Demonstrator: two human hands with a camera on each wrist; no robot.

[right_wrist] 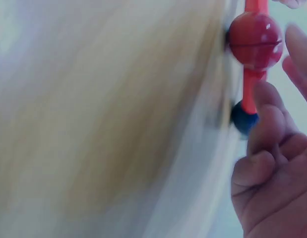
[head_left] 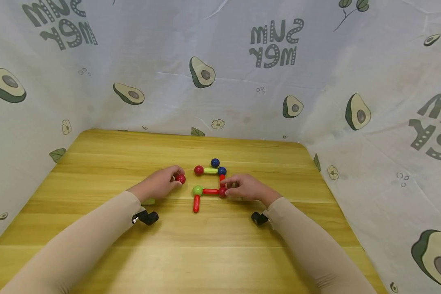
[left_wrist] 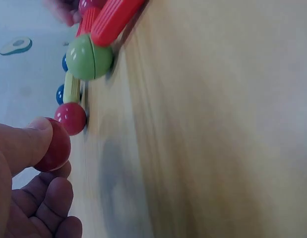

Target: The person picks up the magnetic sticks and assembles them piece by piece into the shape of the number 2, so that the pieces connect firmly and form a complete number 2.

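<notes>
My left hand (head_left: 163, 181) pinches a red ball (head_left: 180, 179) between thumb and fingers, to the left of a joined chain of balls and rods. That held ball (left_wrist: 55, 146) shows close up in the left wrist view. The chain runs from a red ball (head_left: 199, 170) through a yellow-green rod (head_left: 210, 171), a blue ball (head_left: 222, 171), a red rod and another red ball (right_wrist: 255, 40) to a red rod (head_left: 210, 191) and a green ball (head_left: 197, 190). My right hand (head_left: 246, 188) is at its right corner, fingers loosely bent beside the corner ball and upright red rod (right_wrist: 250, 89).
A red rod (head_left: 196, 203) extends from the green ball toward the near side. A loose blue ball (head_left: 214, 163) lies behind the chain. Partly under the left forearm is a yellow-green rod (head_left: 149, 201). Printed cloth (head_left: 235, 102) hangs behind the wooden table (head_left: 206, 257).
</notes>
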